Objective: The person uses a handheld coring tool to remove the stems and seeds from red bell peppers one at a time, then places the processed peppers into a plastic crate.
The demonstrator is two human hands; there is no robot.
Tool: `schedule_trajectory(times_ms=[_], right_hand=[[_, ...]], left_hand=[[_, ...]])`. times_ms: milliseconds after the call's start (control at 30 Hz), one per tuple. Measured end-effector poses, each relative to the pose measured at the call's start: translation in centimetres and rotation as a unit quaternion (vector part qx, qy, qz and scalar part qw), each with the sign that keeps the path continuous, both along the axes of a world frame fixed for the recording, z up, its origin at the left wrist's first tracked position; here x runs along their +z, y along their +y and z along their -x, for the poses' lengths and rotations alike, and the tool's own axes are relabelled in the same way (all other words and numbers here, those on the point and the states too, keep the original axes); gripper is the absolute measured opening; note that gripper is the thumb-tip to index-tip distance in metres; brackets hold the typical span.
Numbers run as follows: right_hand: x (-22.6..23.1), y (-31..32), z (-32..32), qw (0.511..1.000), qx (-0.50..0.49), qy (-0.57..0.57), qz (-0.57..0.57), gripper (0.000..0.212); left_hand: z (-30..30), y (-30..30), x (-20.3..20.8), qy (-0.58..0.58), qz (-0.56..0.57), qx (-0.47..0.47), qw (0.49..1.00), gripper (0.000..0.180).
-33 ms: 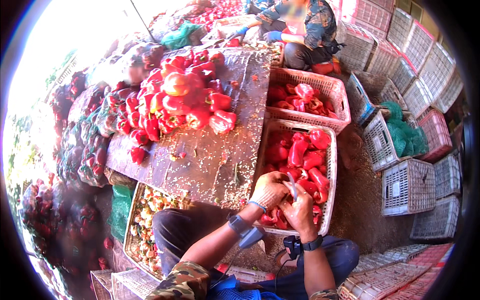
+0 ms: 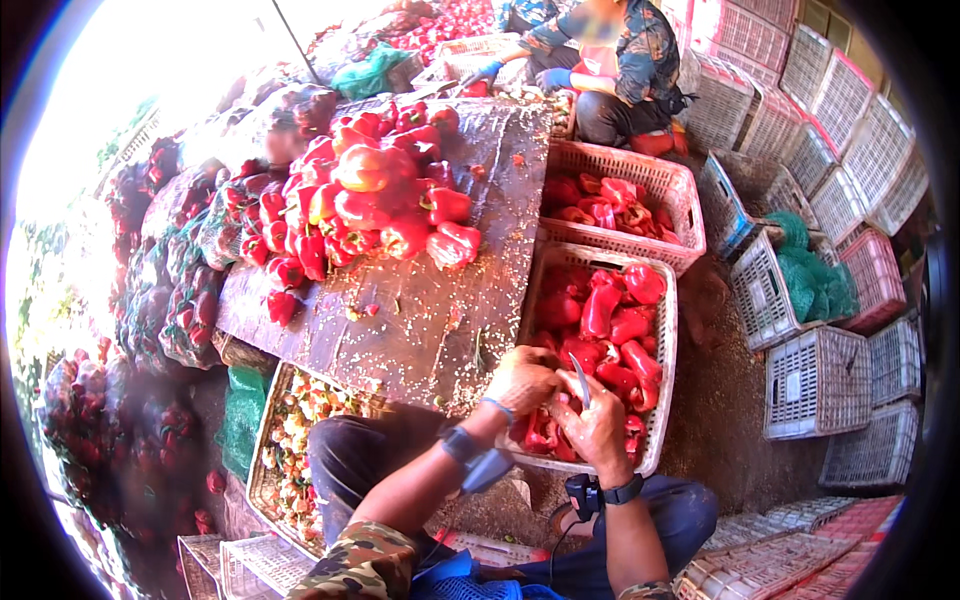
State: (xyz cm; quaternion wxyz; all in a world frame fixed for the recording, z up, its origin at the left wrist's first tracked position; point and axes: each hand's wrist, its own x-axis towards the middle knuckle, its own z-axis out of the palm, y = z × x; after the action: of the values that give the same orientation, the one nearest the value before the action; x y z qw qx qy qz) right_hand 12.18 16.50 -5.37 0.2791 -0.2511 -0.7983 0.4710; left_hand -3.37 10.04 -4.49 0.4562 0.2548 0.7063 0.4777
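My right hand (image 2: 597, 428) is closed around a small knife (image 2: 580, 380), its pale blade pointing up and away from me. Just left of it is my left hand (image 2: 524, 383), fingers curled in; what they hold, if anything, is hidden. Both hands are over the near end of a white crate (image 2: 665, 385) filled with red bell peppers (image 2: 602, 310). At the left, a heap of whole red peppers (image 2: 365, 212) lies on a brown board (image 2: 400, 330) strewn with pale seeds.
A crate of pepper cores and scraps (image 2: 290, 430) stands by my left knee. Beyond the white crate is a pink crate (image 2: 690, 205) of peppers. A gloved person (image 2: 630, 70) sits at the far end. Net sacks of peppers line the left; stacked crates (image 2: 815, 380) line the right.
My left hand has shifted a little left, away from the knife. My right hand has stayed nearly in place, and the blade now tilts more to the left. The whole view has shifted slightly.
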Motion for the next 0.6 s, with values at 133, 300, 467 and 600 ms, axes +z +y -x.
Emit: schedule_trajectory(times_ms=[133, 300, 467, 600], right_hand=[[0.3, 0.2, -0.6, 1.0, -0.025, -0.005, 0.015, 0.039], [-2.1, 1.4, -2.1, 0.998, -0.008, -0.02, 0.056, 0.036], [-0.5, 0.3, -0.4, 0.99, 0.013, -0.105, 0.091, 0.039], [-0.8, 0.2, 0.2, 0.994, 0.027, -0.105, 0.025, 0.041]], left_hand=[[8.2, -8.0, 2.4, 0.211, -0.026, 0.058, 0.975, 0.013], [18.4, -20.0, 8.5, 0.563, 0.4, -0.124, 0.713, 0.013], [23.0, -15.9, 6.0, 0.633, 0.174, 0.005, 0.754, 0.028], [25.8, -4.5, 1.8, 0.682, 0.13, -0.009, 0.72, 0.044]])
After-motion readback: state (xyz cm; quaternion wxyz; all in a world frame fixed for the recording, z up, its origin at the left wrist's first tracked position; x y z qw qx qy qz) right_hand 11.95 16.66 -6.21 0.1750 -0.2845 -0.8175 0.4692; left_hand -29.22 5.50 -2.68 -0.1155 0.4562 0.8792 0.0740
